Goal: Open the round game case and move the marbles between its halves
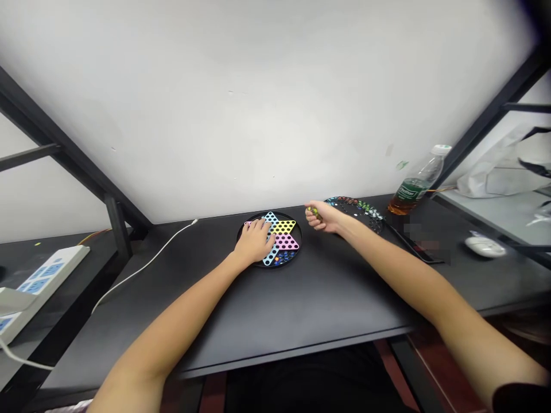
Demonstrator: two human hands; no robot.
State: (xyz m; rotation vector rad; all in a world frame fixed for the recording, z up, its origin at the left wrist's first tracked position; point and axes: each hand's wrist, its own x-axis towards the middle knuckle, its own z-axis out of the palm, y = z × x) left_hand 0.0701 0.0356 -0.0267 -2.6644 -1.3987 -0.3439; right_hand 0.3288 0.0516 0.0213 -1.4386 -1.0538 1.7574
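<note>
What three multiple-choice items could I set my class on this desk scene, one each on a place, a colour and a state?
1. Where does the plastic bottle stand?
A. Beside the power strip
B. To the right of the black disc of marbles
C. On the white mouse

2. What colour is the star arm just below the yellow one on the Chinese checkers board?
A. Pink
B. Green
C. Orange

3. What is the right hand doing?
A. Lying flat on the board
B. Gripping the bottle
C. Curled around yellow-green marbles

Answers:
1. B: the bottle stands past the disc's right side, at the desk's far edge.
2. A: the pink arm lies directly under the yellow one.
3. C: the fingers close over the marbles, while the left hand lies on the board.
</note>
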